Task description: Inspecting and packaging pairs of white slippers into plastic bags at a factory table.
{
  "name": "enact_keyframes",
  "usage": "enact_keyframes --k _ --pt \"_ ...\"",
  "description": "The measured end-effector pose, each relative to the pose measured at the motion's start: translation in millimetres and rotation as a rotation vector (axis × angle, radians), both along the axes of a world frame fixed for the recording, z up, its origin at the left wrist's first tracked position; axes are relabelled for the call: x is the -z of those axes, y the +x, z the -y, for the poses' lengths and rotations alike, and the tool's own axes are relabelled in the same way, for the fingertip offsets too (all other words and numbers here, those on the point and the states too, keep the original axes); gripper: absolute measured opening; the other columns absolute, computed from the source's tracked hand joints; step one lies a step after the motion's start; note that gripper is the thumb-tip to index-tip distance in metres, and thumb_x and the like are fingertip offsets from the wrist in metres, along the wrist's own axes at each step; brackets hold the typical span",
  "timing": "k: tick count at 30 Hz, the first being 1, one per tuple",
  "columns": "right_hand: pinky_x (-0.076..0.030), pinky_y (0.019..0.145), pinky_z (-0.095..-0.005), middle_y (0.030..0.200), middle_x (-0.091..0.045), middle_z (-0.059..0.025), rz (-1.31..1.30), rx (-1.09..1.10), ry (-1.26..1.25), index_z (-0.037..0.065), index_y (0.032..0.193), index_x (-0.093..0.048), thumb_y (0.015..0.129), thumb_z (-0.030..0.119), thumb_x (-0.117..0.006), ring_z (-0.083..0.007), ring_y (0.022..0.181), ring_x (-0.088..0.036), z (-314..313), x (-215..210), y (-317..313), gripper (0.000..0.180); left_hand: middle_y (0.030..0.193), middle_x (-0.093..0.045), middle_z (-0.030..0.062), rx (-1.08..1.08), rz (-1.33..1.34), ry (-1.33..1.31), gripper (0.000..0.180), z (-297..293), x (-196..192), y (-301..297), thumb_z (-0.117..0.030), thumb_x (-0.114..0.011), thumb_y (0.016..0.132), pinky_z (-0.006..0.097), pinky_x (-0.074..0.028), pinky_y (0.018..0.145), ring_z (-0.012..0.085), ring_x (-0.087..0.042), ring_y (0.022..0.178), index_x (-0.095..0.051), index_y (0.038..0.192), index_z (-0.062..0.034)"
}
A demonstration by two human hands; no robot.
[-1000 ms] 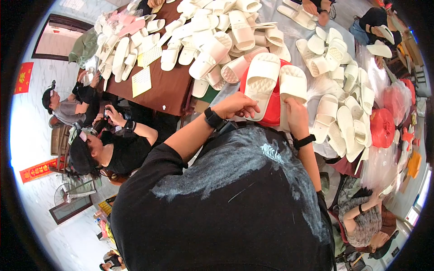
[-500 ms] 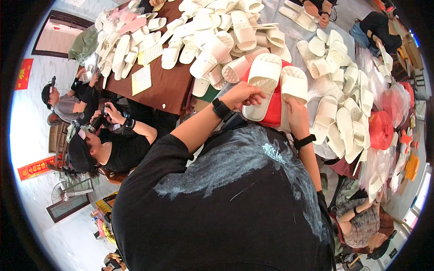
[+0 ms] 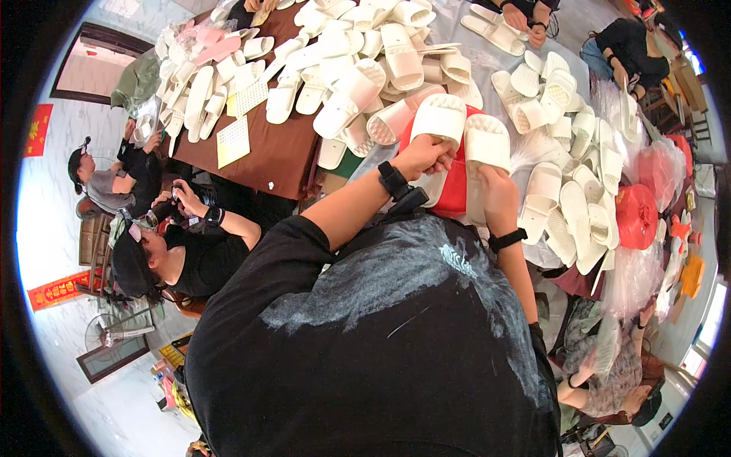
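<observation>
While the left hand (image 3: 426,156) curls its fingers around one white slipper (image 3: 439,120), the right hand (image 3: 499,190) grips its twin (image 3: 487,143); both lie on a red bag (image 3: 455,190) on the surface (image 3: 266,152).

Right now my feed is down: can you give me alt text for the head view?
The person's left hand and right hand each hold a white slipper over a red bag. Heaps of white slippers cover the brown table; other people sit around it.
</observation>
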State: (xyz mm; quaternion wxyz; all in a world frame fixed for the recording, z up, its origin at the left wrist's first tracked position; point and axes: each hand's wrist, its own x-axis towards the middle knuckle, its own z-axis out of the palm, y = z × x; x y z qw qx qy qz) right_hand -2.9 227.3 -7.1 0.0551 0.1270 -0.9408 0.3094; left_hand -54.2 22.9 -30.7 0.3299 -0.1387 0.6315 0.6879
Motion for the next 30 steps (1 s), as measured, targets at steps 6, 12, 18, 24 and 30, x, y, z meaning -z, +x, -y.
enact_keyframes --k 6,12,18,24,30 --pt "-0.048 0.066 -0.0372 0.086 -0.065 -0.0167 0.029 0.057 -0.192 0.003 0.094 -0.066 0.087 0.012 -0.059 -0.0328 0.076 -0.063 -14 -27 -16 0.014 0.063 -0.060 0.0013 0.020 -0.004 -0.037 0.029 1 -1 -2 -0.032 -0.048 0.098 0.020 -0.037 0.043 0.0051 -0.046 0.045 -0.061 0.093 -0.0063" --pt "-0.049 0.067 -0.0368 0.083 -0.066 -0.0162 -0.024 0.090 -0.157 0.003 0.094 -0.066 0.085 0.015 -0.062 -0.0311 0.073 -0.063 -32 -22 -91 0.015 0.064 -0.060 0.0026 0.010 0.074 -0.058 0.028 0 2 -7 -0.032 -0.046 0.099 0.022 -0.036 0.041 0.0062 -0.048 0.045 -0.058 0.094 -0.0075" --pt "-0.050 0.072 -0.0378 0.088 -0.068 -0.0154 0.107 0.071 0.025 0.004 0.092 -0.067 0.081 0.016 -0.064 -0.0313 0.081 -0.065 -42 0 -151 0.017 0.065 -0.060 0.0041 0.002 0.068 -0.028 0.027 -2 11 -10 -0.030 -0.044 0.101 0.022 -0.036 0.040 0.0078 -0.048 0.045 -0.058 0.094 -0.0073" --pt "-0.050 0.075 -0.0386 0.086 -0.068 -0.0165 0.250 -0.210 -0.108 0.003 0.089 -0.069 0.077 0.021 -0.067 -0.0307 0.081 -0.065 -14 1 -184 0.022 0.067 -0.061 0.0049 -0.028 0.087 -0.014 0.027 -3 5 -9 -0.028 -0.042 0.101 0.022 -0.036 0.040 0.0079 -0.049 0.045 -0.058 0.094 -0.0069" --pt "-0.050 0.069 -0.0355 0.075 -0.067 -0.0155 0.260 -0.257 0.104 -0.001 0.082 -0.069 0.076 0.029 -0.070 -0.0266 0.072 -0.066 34 11 -202 0.030 0.066 -0.064 0.0087 -0.035 0.054 -0.006 0.027 -2 21 -12 -0.025 -0.042 0.099 0.025 -0.037 0.037 0.0107 -0.053 0.042 -0.059 0.090 -0.0061"
